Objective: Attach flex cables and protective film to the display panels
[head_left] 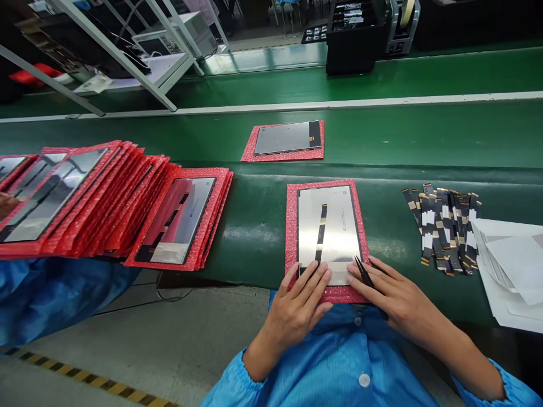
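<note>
In front of me a silvery display panel (339,226) lies on a pink bubble-wrap sheet (292,226). A black flex cable (322,229) with gold ends runs up its back from the lower edge. My left hand (299,302) rests with outstretched fingers on the panel's lower left corner, over the cable's lower end. My right hand (392,291) holds black tweezers (365,272), their tips pointing up and left, while its fingers touch the panel's lower right part. A pale strip (338,274) shows between the two hands.
Left, many panels in red bubble wrap (178,220) lean in an overlapping row, a co-worker's blue sleeve (63,294) beside them. Another panel (288,138) lies on the green belt behind. Right are a pile of flex cables (445,229) and white sheets (513,271). A tape dispenser (403,28) stands behind.
</note>
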Demonstrator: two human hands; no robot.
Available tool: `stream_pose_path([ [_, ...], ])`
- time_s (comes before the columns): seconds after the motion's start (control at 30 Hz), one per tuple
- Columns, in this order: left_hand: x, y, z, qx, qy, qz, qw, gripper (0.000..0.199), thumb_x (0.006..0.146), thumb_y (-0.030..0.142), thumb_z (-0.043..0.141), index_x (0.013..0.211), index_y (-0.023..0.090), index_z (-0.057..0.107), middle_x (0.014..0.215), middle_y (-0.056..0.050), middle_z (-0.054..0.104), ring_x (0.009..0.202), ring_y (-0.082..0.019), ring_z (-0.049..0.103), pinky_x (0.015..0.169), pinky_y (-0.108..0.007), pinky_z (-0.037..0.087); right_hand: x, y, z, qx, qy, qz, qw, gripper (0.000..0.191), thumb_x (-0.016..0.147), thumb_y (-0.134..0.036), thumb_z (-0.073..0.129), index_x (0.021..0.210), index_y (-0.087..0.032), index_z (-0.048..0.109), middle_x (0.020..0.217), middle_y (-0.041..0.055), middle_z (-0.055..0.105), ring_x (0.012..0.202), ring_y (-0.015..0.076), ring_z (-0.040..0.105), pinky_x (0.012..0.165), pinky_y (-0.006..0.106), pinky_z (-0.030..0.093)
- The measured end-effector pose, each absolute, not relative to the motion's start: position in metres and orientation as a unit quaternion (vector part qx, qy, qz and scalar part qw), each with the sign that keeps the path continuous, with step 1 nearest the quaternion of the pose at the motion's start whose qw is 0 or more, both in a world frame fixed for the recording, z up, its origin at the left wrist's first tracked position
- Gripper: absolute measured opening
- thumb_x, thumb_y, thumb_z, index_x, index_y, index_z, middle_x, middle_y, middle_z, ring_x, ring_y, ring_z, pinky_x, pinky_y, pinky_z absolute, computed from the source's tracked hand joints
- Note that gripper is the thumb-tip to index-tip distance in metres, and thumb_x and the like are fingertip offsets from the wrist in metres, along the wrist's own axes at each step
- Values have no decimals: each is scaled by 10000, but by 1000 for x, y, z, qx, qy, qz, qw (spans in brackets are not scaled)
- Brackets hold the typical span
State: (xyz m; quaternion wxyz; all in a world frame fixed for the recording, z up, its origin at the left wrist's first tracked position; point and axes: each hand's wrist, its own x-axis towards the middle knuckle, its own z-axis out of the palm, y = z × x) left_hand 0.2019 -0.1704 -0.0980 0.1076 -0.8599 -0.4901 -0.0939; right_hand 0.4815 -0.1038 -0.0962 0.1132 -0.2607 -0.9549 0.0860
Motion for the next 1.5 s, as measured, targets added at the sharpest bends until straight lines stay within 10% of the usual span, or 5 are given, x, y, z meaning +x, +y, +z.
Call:
stream_pose_path([
  [0.47,184,-151,-99,-797,-581,-59,155,412,910,439,575,1305,328,604,1446,-31,555,1489,-235,359,1118,-441,452,481,-102,-97,-229,-960,16,159,1017,551,-49,388,1546,-253,334,1530,-18,490,1382,266,553,1092,407,545],
  [0.7,159,-72,-88,-639,-745,-135,135,259,951,397,504,922,220,691,968,-98,736,967,-185,704,812,-350,540,475,-100,-99,-255,-943,-14,214,1061,530,-106,360,1541,-405,236,1355,-183,628,1288,183,629,971,269,621],
  [1.07,170,-51,-78,-708,-671,-213,54,255,1034,274,353,915,219,572,659,48,700,514,-45,656,475,-175,432,475,-97,-119,-235,-940,-29,244,1063,511,-95,381,1554,-277,300,1476,-38,531,1229,246,678,943,342,626],
  [1.33,163,-38,-94,-545,-660,-397,-330,546,915,505,556,1335,183,421,913,-10,786,716,-96,747,654,-227,531,476,-99,-121,-255,-938,-26,235,1023,571,-82,354,1557,-337,258,1466,-140,535,1253,205,675,1023,303,567],
  [1.5,169,-39,-90,-466,-608,-441,-468,418,798,463,737,1122,253,576,1095,-47,755,922,-203,747,776,-343,579,476,-99,-127,-251,-937,-32,242,994,574,-77,376,1539,-313,323,1495,-88,518,1240,208,687,1035,323,548],
])
